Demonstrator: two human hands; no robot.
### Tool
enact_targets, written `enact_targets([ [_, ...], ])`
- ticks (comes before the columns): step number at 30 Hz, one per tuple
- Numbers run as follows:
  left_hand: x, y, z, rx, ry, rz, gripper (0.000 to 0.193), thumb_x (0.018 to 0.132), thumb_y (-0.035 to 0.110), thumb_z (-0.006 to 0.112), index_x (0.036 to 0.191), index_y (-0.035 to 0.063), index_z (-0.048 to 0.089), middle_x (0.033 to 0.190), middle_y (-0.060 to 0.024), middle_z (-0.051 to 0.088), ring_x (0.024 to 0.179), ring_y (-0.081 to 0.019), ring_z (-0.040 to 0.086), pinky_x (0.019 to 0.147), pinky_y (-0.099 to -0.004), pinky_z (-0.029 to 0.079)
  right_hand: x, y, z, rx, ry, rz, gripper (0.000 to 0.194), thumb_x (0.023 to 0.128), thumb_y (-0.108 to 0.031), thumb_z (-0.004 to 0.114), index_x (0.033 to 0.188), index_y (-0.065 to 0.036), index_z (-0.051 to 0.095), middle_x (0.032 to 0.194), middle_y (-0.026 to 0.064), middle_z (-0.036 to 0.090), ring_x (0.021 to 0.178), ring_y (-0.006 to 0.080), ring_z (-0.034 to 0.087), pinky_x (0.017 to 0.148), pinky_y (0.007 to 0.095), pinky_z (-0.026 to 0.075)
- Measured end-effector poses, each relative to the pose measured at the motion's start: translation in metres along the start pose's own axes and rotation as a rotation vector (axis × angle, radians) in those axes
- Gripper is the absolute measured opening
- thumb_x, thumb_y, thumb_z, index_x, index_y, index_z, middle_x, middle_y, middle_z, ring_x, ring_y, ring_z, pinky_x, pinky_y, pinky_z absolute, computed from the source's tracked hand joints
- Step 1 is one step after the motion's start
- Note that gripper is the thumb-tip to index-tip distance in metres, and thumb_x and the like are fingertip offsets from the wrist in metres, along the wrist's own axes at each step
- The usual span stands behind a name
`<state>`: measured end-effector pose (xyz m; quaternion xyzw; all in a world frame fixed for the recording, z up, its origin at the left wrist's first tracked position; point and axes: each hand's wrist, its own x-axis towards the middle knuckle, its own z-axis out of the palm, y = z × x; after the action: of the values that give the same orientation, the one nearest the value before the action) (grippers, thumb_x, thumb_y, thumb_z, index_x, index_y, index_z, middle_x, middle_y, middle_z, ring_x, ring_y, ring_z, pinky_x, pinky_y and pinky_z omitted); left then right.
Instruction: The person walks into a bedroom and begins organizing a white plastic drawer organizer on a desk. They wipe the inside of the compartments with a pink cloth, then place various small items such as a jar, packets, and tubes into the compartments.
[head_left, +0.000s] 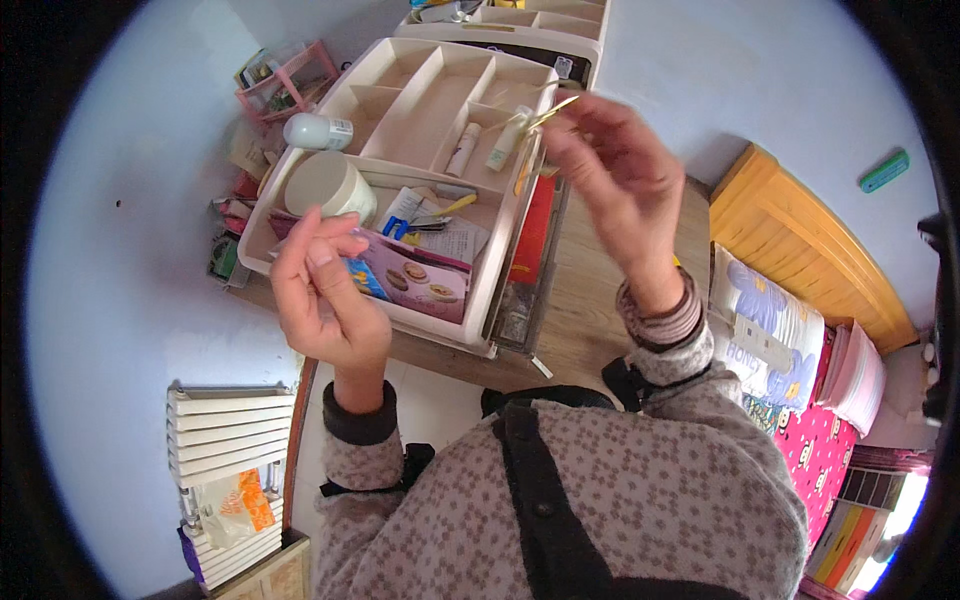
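My right hand (619, 176) is blurred at the right edge of a white plastic organizer tray (480, 330), its fingers closed on a thin gold-coloured metal item (553, 112) whose kind I cannot tell. Over the tray's near left corner is my left hand (326, 289), fingers curled; whether it holds anything does not show. Beside it in the tray stands a round white jar (330, 184). A purple packet (416, 274), blue-handled scissors (395, 227) and a yellow-handled tool (456, 205) lie in the front compartment. Two small tubes, one white (463, 150) and one pale (504, 146), rest in a right compartment.
A roll-on bottle (319, 132) lies across the tray's left rim. Another tray (525, 34) is behind. An open drawer (525, 300) with a red item (532, 232) juts out on the right, over the wooden tabletop (592, 277). A pink rack (289, 82) stands at the left.
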<state>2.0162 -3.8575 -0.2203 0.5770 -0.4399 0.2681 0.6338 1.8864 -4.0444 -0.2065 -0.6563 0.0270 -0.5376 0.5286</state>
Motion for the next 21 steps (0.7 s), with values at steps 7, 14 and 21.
enact_targets([
  [7,0.000,-0.001,0.000,-0.026,0.000,-0.001,0.027,0.100,0.003,0.042,0.121,-0.0098,0.053,0.096,-0.0191,0.067,0.074,-0.0142,0.059,0.071,-0.0252,0.049,-0.008,-0.012,0.061,-0.323,-0.366,-0.008,0.037,0.088,-0.009,0.071,0.120,0.004,0.061,0.088,0.0058,0.071,0.070,0.0049,0.058,0.063,0.0213,0.049],
  [14,-0.002,-0.003,-0.001,0.008,0.001,0.020,0.028,0.099,0.003,0.042,0.122,-0.0102,0.051,0.094,-0.0186,0.066,0.075,-0.0157,0.059,0.072,-0.0277,0.049,-0.011,0.006,0.011,-0.386,-0.076,-0.135,0.026,0.097,-0.009,0.057,0.120,0.002,0.061,0.097,0.0079,0.071,0.081,0.0095,0.063,0.072,0.0242,0.052],
  [21,-0.001,-0.006,0.001,0.089,0.019,-0.009,0.029,0.101,0.009,0.045,0.121,-0.0109,0.053,0.095,-0.0194,0.067,0.076,-0.0174,0.059,0.075,-0.0300,0.050,-0.058,0.091,-0.192,-0.836,0.219,0.305,0.028,0.092,-0.020,0.061,0.111,0.002,0.065,0.096,0.0169,0.072,0.090,0.0235,0.070,0.076,0.0330,0.055],
])
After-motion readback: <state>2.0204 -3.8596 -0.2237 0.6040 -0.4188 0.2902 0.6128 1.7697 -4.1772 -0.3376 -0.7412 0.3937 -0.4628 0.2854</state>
